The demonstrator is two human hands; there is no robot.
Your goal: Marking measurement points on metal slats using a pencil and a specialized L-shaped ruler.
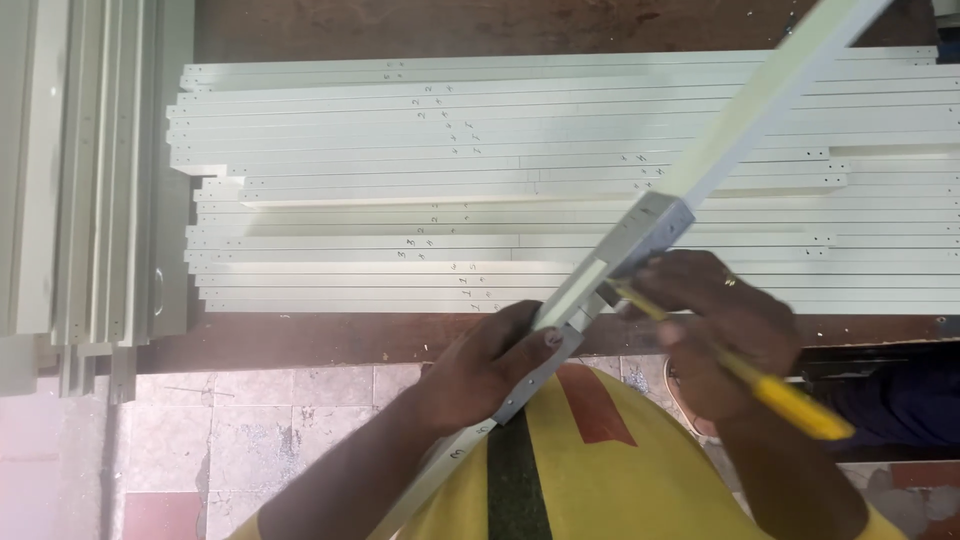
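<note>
While the left hand wraps its fingers closed around a long pale-green metal channel held diagonally over the person's chest, the right hand grips a yellow-handled tool, its tip touching the channel's grey bare section. Beyond, similar painted strips lie stacked side by side on a dark wooden bench.

Mottled stone floor tiles, sunlit

The single head camera looks steeply down, close over the hands, facing the bench ahead.
</note>
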